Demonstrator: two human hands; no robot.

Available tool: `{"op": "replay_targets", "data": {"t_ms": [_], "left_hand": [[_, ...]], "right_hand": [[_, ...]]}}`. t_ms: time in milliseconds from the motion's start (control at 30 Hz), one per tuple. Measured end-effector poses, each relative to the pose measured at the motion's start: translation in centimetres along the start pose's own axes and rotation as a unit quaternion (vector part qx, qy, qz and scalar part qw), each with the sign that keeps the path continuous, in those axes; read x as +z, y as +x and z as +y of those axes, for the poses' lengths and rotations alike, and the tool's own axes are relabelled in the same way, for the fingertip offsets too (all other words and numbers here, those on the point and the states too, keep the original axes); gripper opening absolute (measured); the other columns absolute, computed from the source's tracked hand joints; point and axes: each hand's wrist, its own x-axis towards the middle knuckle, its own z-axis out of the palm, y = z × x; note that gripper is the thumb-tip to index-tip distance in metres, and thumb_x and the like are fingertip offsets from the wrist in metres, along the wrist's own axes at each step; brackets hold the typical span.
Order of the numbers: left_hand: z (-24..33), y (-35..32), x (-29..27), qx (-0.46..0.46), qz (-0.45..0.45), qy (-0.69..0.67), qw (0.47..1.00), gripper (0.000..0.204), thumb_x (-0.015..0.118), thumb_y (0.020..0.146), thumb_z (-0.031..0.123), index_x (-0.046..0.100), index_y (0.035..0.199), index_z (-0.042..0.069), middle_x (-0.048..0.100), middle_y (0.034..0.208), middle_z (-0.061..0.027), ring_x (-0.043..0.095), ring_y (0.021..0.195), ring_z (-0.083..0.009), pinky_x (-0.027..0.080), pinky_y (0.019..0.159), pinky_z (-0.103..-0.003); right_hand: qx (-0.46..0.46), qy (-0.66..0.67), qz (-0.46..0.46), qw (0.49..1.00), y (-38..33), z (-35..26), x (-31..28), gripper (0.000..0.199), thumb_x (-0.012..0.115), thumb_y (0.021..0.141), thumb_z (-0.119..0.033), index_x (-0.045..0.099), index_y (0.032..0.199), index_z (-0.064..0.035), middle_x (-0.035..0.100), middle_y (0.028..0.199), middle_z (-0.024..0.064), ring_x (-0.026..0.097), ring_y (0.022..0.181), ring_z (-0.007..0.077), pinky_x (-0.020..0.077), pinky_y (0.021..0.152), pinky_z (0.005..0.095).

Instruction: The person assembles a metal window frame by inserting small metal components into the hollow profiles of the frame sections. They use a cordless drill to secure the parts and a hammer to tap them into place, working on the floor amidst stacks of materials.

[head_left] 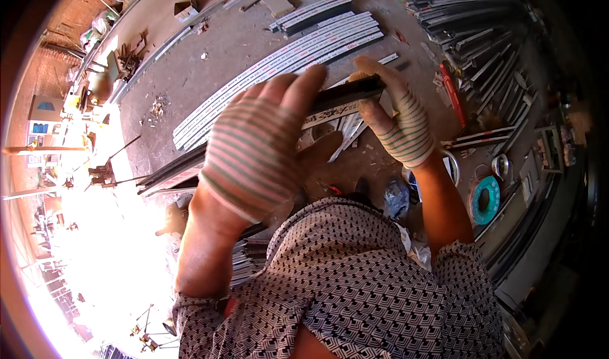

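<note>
Near mid-frame, the right hand (396, 121) pinches the end of a long dark bar (342, 94). The left hand (257, 140) (a bit blurry) covers its middle; I cannot tell if it grips.

Seen from the person's head, through the left of two side-by-side fisheye cameras, this one upright view faces steeply down over the patterned shirt (368, 276) toward the workshop floor (235, 48). The left grip (257, 140) and right grip (401, 125), both gloved, are close to the lens near the middle, with the floor farther off beyond them. Straight edges bend toward a rounded, dark rim.
</note>
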Motion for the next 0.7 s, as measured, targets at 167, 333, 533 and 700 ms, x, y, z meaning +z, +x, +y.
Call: {"op": "replay_targets", "data": {"t_ms": [167, 333, 533, 700], "left_hand": [[1.0, 3.1, 1.3, 0.098, -0.052, -0.072, 0.991, 0.066, 0.072, 0.084, 0.001, 0.054, 0.145, 0.020, 0.066, 0.119, -0.0142, 0.070, 0.095, -0.0354, 0.058, 0.077, -0.041], [1.4, 3.5, 2.1, 0.130, -0.069, -0.125, 0.981, 0.060, 0.068, 0.085, -0.007, 0.060, 0.138, 0.020, 0.068, 0.114, -0.0140, 0.072, 0.093, -0.0335, 0.059, 0.075, -0.039], [1.4, 3.5, 2.0, 0.139, -0.081, -0.051, 0.986, 0.054, 0.071, 0.085, -0.005, 0.064, 0.133, 0.017, 0.069, 0.109, -0.0123, 0.073, 0.090, -0.0320, 0.060, 0.073, -0.037], [1.0, 3.2, 2.0, 0.136, -0.090, -0.047, 0.985, 0.051, 0.073, 0.084, -0.003, 0.065, 0.131, 0.014, 0.069, 0.109, -0.0121, 0.074, 0.091, -0.0301, 0.060, 0.074, -0.035]], "right_hand": [[-0.071, 0.008, -0.008, 0.997, -0.5, 0.8, 0.2, 0.046, 0.075, 0.091, -0.011, 0.060, 0.135, -0.0113, 0.065, 0.120, 0.0087, 0.064, 0.110, 0.0242, 0.0526, 0.095, 0.0367], [-0.063, 0.096, -0.003, 0.993, -1.2, 0.8, 0.8, 0.045, 0.076, 0.089, -0.011, 0.062, 0.132, -0.0117, 0.066, 0.120, 0.0088, 0.065, 0.109, 0.0246, 0.0546, 0.092, 0.0364], [-0.069, 0.017, 0.049, 0.996, -1.8, 1.0, 1.0, 0.056, 0.082, 0.084, -0.014, 0.060, 0.136, -0.0102, 0.066, 0.121, 0.0074, 0.065, 0.107, 0.0240, 0.0570, 0.090, 0.0349], [-0.053, 0.018, 0.051, 0.997, -2.2, 0.8, 1.4, 0.062, 0.081, 0.085, -0.013, 0.056, 0.141, -0.0114, 0.064, 0.125, 0.0075, 0.064, 0.111, 0.0233, 0.0573, 0.093, 0.0345]]}}
